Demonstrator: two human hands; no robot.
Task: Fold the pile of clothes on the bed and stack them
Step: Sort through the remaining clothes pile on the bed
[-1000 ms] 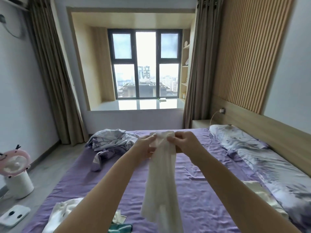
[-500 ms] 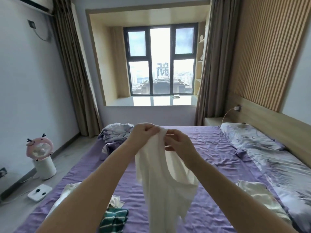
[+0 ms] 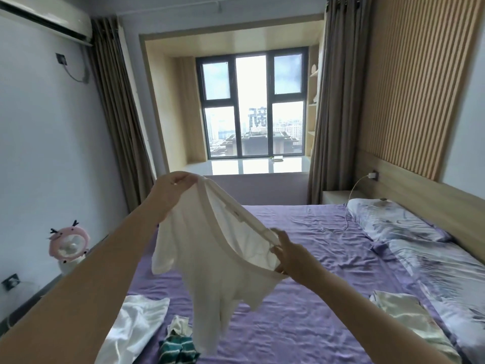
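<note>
Nearest the camera, at the foot of the bed (image 3: pixel 301 324), lie unfolded clothes: a white satin piece (image 3: pixel 136 324) at left, and just right of it a green-and-white striped garment (image 3: pixel 178 350) with a small crumpled white item touching its top edge. Near the right edge, a pale folded garment (image 3: pixel 401 311) rests beside the floral duvet (image 3: pixel 446 271). Above the purple sheet, both bare arms reach forward holding a white shirt (image 3: pixel 210 258) in the air. The left hand (image 3: pixel 173 190), raised higher, is closed, pinching one end of the ribbed opening. The right hand (image 3: pixel 288 256), lower and to the right, has its fingers curled around the other end of that band, stretching it diagonally; the rest of the shirt hangs loose, clear of the bed. Farther back, a floral pillow (image 3: pixel 388 219) lies at the wooden headboard, a pink fan (image 3: pixel 69 243) stands on the floor at left, and a window (image 3: pixel 253 106) flanked by curtains closes the far wall.
</note>
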